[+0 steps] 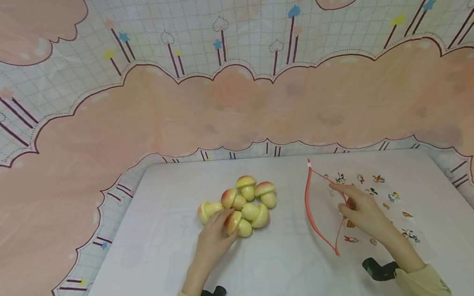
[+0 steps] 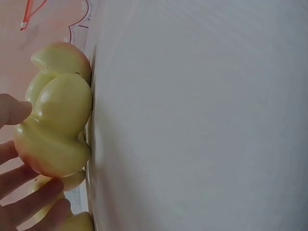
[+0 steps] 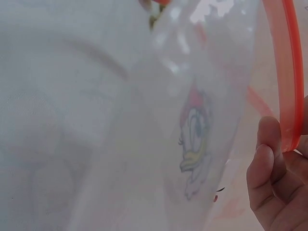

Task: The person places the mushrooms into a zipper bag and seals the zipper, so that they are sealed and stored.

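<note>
Clear zip bag (image 1: 364,202), red-rimmed, cartoon-printed: on table (image 1: 282,280), mouth held open by right hand (image 1: 363,212), fingers pinching the rim; contents not discernible. Toy mushrooms (image 1: 246,203): clustered mid-table; left hand (image 1: 215,237) fingers grip the nearest mushroom (image 1: 235,223).

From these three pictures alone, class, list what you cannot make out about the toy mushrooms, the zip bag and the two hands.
- Head view: how many toy mushrooms lie in the pile; they overlap and the left hand covers some.
- Left wrist view: the left hand is cut off by the frame edge.
- Right wrist view: the clear zip bag is blurred; only a duck cartoon shows, and the right hand is cut off.
- Head view: the bag's small prints are too small to identify.
</note>
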`<action>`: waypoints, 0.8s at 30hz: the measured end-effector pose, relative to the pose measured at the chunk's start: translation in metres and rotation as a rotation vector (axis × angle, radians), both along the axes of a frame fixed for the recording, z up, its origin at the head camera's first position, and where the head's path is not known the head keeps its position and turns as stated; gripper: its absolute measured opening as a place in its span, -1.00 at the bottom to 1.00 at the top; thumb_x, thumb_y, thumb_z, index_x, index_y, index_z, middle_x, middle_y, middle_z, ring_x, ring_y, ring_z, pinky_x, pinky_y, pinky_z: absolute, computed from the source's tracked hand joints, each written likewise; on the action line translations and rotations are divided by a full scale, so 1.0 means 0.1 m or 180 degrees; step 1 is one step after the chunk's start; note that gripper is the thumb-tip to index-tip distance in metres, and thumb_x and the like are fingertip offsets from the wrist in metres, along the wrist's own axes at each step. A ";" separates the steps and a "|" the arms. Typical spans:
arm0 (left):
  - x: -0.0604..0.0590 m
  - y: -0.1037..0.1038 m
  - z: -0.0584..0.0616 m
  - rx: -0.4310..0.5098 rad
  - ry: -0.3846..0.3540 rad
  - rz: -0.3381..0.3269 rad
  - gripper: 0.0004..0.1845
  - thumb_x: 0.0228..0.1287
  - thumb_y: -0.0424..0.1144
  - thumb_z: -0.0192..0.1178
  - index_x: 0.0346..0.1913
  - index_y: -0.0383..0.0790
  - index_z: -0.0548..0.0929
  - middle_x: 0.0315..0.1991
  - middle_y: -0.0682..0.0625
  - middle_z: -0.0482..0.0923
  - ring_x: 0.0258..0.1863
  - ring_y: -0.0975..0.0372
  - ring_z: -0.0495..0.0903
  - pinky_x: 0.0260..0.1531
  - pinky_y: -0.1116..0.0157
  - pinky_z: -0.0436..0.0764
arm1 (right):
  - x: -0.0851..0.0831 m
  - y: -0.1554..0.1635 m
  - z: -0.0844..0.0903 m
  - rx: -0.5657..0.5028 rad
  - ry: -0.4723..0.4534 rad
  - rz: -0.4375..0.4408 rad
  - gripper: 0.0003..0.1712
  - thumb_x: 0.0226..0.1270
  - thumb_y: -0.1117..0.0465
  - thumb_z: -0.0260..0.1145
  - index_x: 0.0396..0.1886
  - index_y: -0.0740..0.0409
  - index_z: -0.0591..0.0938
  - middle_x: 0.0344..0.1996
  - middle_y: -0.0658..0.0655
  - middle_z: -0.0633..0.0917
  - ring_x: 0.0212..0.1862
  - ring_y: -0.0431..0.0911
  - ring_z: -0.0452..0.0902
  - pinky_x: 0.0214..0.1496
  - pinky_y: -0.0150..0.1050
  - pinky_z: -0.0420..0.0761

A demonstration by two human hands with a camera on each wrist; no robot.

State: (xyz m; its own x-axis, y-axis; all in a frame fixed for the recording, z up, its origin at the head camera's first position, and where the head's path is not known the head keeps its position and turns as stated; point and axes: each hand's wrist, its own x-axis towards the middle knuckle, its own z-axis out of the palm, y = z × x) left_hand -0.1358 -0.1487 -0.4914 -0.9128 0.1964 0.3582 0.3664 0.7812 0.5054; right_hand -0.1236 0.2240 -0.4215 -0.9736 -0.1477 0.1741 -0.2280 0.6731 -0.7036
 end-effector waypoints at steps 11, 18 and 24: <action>0.01 -0.02 -0.01 0.0032 -0.0231 -0.0042 -0.40 0.07 -0.15 0.38 0.23 -0.10 0.51 0.19 -0.02 0.54 0.20 0.08 0.53 0.14 0.07 0.54 | 0.00 -0.01 0.01 -0.0074 -0.0091 0.0007 -0.39 0.23 0.45 0.21 0.32 0.19 0.42 0.09 0.33 0.50 -0.51 -0.27 0.30 -0.63 -0.42 0.38; 0.02 -0.02 -0.01 0.0017 -0.0262 -0.0086 -0.39 0.09 -0.15 0.38 0.25 -0.08 0.49 0.19 -0.01 0.54 0.20 0.07 0.53 0.13 0.05 0.54 | 0.00 -0.01 0.00 -0.0083 -0.0089 0.0002 -0.38 0.23 0.45 0.20 0.33 0.18 0.42 0.06 0.31 0.51 -0.49 -0.26 0.30 -0.62 -0.42 0.38; 0.02 -0.02 0.02 -0.0003 -0.0299 -0.0080 -0.39 0.09 -0.17 0.38 0.25 -0.08 0.49 0.19 -0.01 0.54 0.20 0.05 0.53 0.12 0.02 0.55 | -0.01 0.00 -0.03 -0.0060 -0.0067 0.0008 -0.38 0.22 0.46 0.19 0.32 0.20 0.42 0.07 0.32 0.51 -0.49 -0.25 0.32 -0.62 -0.41 0.40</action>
